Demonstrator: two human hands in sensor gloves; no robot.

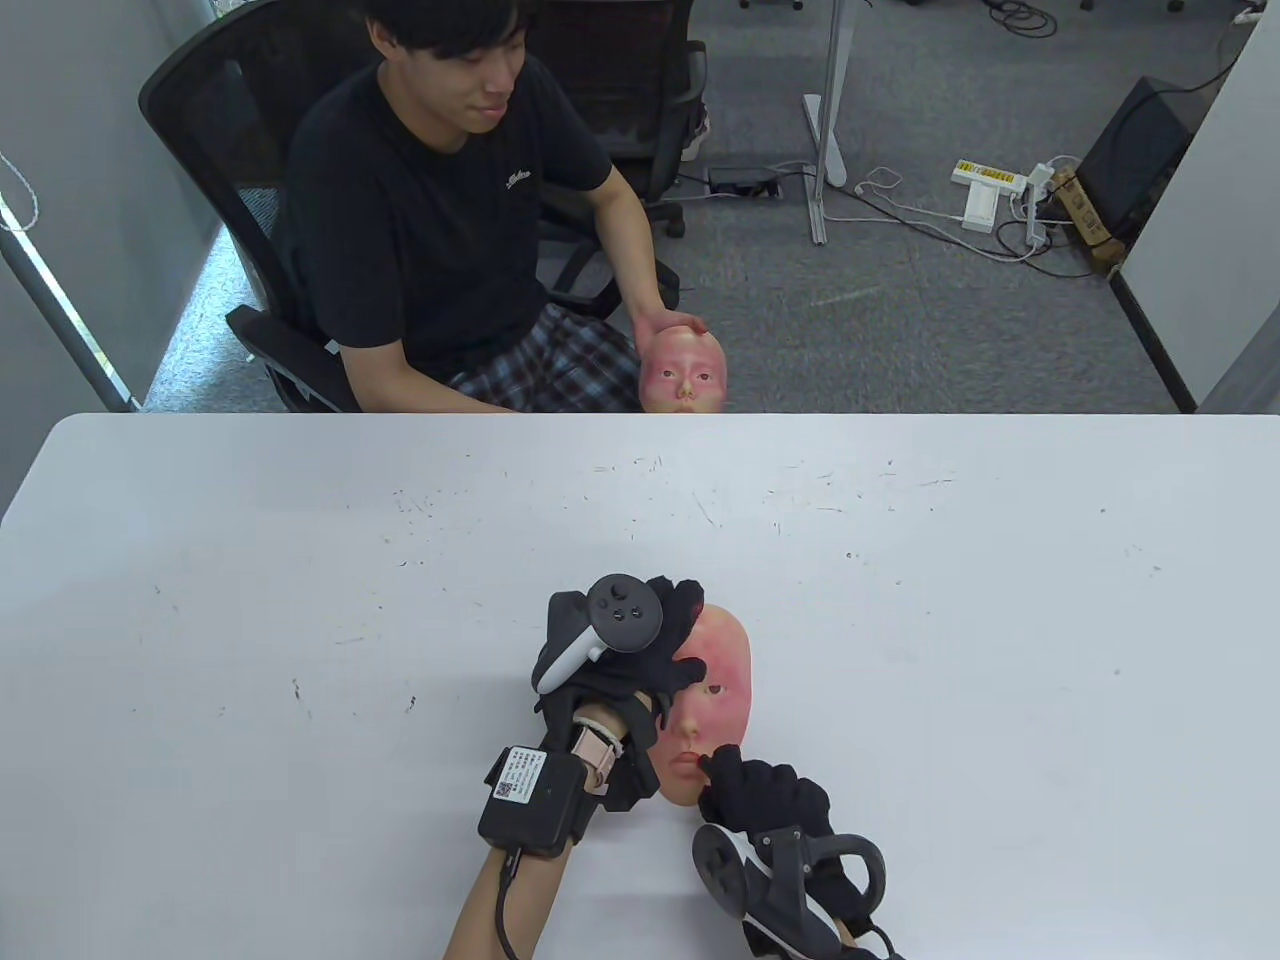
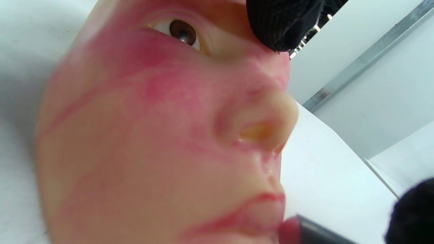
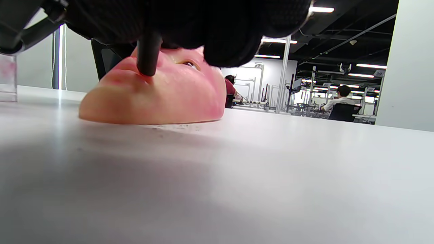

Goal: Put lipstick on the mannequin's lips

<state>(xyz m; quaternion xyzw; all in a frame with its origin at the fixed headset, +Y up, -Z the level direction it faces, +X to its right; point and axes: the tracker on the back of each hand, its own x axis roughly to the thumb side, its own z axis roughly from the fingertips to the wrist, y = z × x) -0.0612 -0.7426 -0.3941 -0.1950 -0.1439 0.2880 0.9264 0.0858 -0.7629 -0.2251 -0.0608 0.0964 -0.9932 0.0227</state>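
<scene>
Lipstick [image 2: 305, 230] on mannequin lips [image 2: 251, 213], between both hands.

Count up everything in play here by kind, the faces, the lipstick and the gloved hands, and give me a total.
Mannequin faces: 2, one on the table, one held by the seated man
Lipsticks: 1, tip at the lips
Gloved hands: 2, left hand, right hand
Total: 5

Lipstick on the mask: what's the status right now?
Left hand presses on mask. Right hand holds lipstick, tip at the lips. Nothing blocking.
</scene>
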